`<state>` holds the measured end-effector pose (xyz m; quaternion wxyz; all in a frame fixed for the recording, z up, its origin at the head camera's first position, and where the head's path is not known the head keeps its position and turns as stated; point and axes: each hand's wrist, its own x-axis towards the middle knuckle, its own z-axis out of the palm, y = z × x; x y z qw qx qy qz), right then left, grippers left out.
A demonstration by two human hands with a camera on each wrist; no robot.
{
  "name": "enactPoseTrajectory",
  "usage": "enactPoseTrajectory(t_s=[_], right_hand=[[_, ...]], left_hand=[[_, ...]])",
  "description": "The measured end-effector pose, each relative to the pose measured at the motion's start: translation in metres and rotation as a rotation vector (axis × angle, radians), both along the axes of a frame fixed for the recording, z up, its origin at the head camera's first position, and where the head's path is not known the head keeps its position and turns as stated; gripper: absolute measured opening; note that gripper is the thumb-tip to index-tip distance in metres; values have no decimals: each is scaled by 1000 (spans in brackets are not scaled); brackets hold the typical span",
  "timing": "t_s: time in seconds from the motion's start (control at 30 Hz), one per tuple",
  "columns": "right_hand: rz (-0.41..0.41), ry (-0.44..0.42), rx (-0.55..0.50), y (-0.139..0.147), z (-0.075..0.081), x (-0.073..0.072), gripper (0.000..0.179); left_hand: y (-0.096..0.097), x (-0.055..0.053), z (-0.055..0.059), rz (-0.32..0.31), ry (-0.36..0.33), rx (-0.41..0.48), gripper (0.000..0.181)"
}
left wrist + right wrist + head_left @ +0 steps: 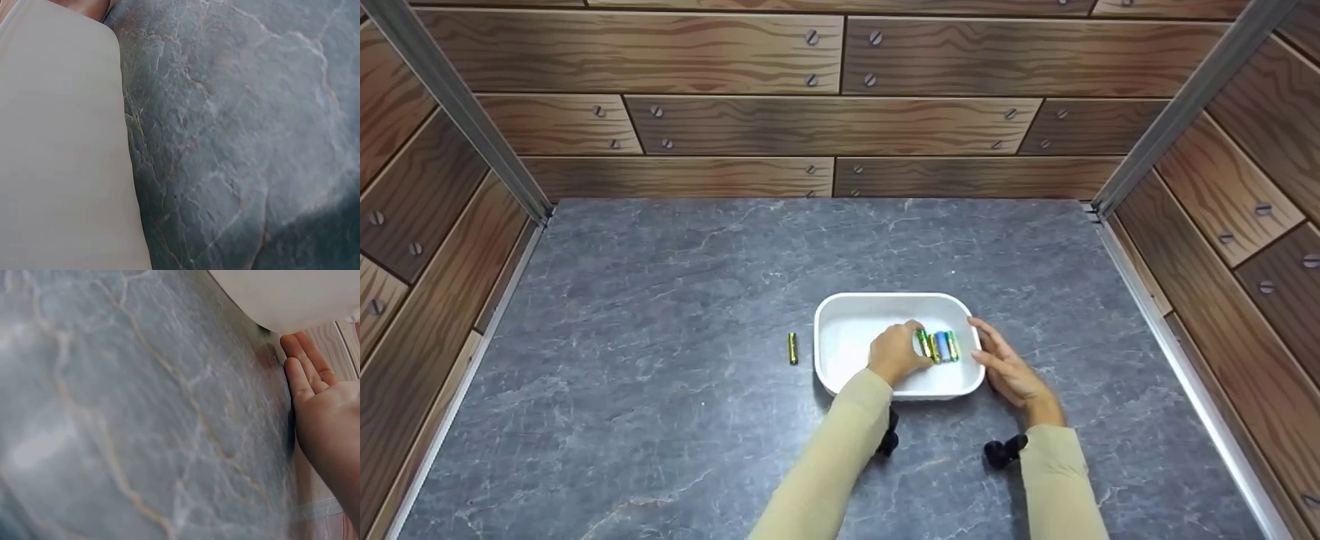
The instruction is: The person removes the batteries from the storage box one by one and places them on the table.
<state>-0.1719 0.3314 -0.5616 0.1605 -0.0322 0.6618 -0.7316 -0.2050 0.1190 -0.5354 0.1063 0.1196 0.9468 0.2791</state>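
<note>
In the head view, a white rectangular tray (851,300) with rounded corners stands on the table. Several batteries (943,346), green, gold and blue, lie side by side in its right part. My left hand (894,354) reaches into the tray and pinches the leftmost green battery (923,343), fingers at its far end and thumb at its near end. My right hand (1011,373) rests its extended fingers against the tray's right end. The right wrist view shows those fingers (306,363) beside the tray wall (292,298). Only a sliver of the left hand shows in the left wrist view.
A single gold and black battery (793,349) lies on the table just left of the tray. The grey marbled table (660,360) is bounded by wood-patterned walls (735,124) at the back and both sides, with metal posts at the corners.
</note>
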Motion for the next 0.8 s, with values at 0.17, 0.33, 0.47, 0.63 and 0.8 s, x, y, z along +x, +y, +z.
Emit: enactPoseTrajectory(t_s=[0.17, 0.33, 0.47, 0.63, 0.8], right_hand=[[-11, -21, -7, -1, 1, -1, 63], [-19, -28, -23, -1, 0, -1, 67], [-13, -22, -26, -1, 0, -1, 67], [-19, -32, -9, -3, 1, -2, 66], [-36, -43, 13, -2, 1, -2, 65]], left_hand=[[0, -2, 1, -15, 16, -31, 59], [-1, -4, 1, -28, 19, -79, 58], [-1, -5, 1, -33, 25, -99, 57], [-2, -6, 3, -32, 18, -99, 57], [-3, -7, 9, -42, -4, -89, 57]])
